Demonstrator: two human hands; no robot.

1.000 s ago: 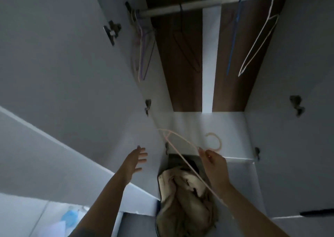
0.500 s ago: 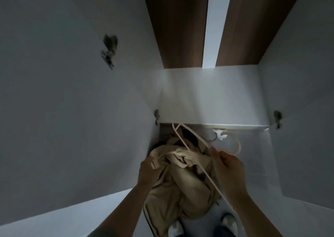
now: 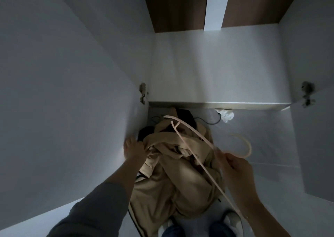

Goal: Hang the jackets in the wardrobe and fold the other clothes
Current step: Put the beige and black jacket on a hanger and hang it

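A person's left hand grips a crumpled tan jacket heaped below the wardrobe shelf; the right hand pinches a pink hanger. Soft, floppy fabric, likely best taken at the collar.

The left hand's fingertips vanish into the tan jacket, perhaps gripping it; the bottom edge crops its hem.

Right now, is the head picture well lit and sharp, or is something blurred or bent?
Head view: dim overall, a brighter patch on the tan jacket; the pink hanger in the right hand is slightly motion-blurred; wardrobe walls lean from wide-angle distortion.
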